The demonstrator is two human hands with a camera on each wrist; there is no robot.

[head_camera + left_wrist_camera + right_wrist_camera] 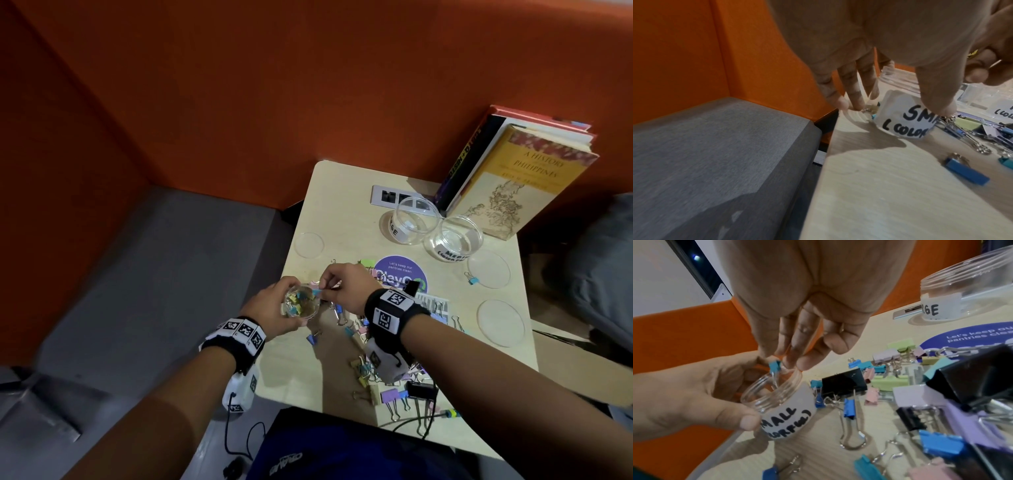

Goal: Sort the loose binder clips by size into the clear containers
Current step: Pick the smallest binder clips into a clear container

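The left hand grips the small clear jar, whose label reads partly as "small, colorful", with thumb and fingers curled round its wall. It holds it just above the left edge of the tabletop. The right hand pinches a tiny teal binder clip between thumb and fingertips, right over the open mouth of the jar, wire handles pointing down into it.

From the head view, this jar already has a number of small coloured clips inside, so I judge the small size is well in progress. The jar labelled "large" and the jar labelled "medium" stand at the far side near the books, and both look empty as far as I can see.

Many clips are still loose: a mixed pile of black, purple, blue, pink and green ones lies under and beside the right forearm, and one blue clip lies apart, near a clear lid. So I think most of the sorting is left, above all the medium and large clips.
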